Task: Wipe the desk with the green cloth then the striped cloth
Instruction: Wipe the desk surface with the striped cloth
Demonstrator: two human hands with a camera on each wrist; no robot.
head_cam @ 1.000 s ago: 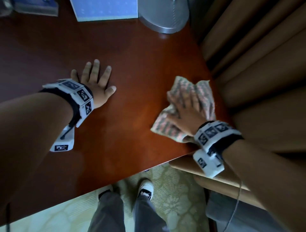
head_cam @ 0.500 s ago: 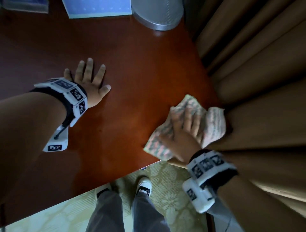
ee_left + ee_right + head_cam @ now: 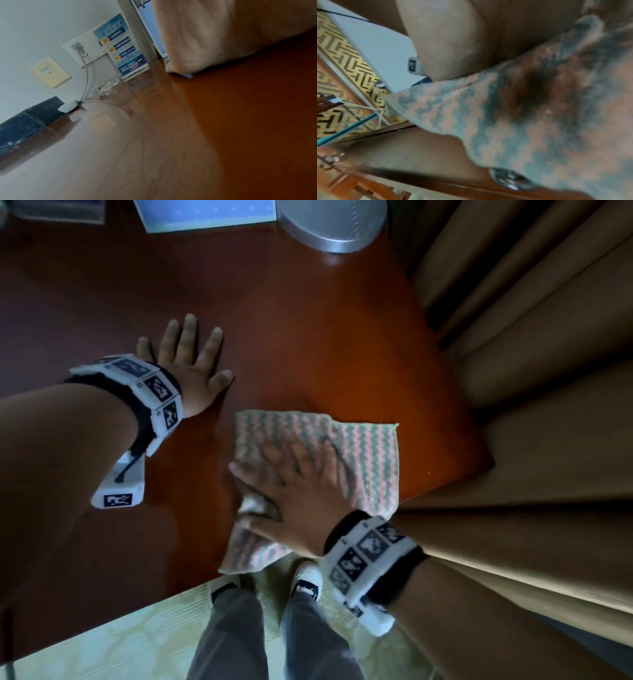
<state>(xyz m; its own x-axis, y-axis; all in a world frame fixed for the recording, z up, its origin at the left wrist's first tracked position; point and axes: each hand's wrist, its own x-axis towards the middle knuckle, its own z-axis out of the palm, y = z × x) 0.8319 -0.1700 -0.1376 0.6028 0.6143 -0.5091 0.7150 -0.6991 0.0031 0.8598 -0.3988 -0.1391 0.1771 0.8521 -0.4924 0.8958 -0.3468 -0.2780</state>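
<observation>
At the far left of the desk (image 3: 325,344), the left wrist view shows a dark box (image 3: 25,128) against the wall, with a wall socket (image 3: 82,51), a plugged-in cable (image 3: 85,75), a glass ashtray (image 3: 108,86) and a blue printed sign (image 3: 123,44) further along. The left hand (image 3: 186,368) lies flat on the desk's left part, fingers straight and spread, holding nothing. Just to its right and nearer, the striped cloth (image 3: 370,453) lies mostly spread out on the desk close to the near edge, its near-left corner reaching that edge. The right hand (image 3: 294,491) presses down on the cloth's left half with fingers stretched out and fanned across it; the hand is blurred. In the right wrist view the cloth (image 3: 522,121) fills most of the picture. At the far edge a round metal base (image 3: 332,224) stands on the desk. To the right, tan curtains (image 3: 548,371) hang along the desk's right side. Below the near edge are a pale patterned carpet (image 3: 102,645) and the person's shoes (image 3: 306,582).
</observation>
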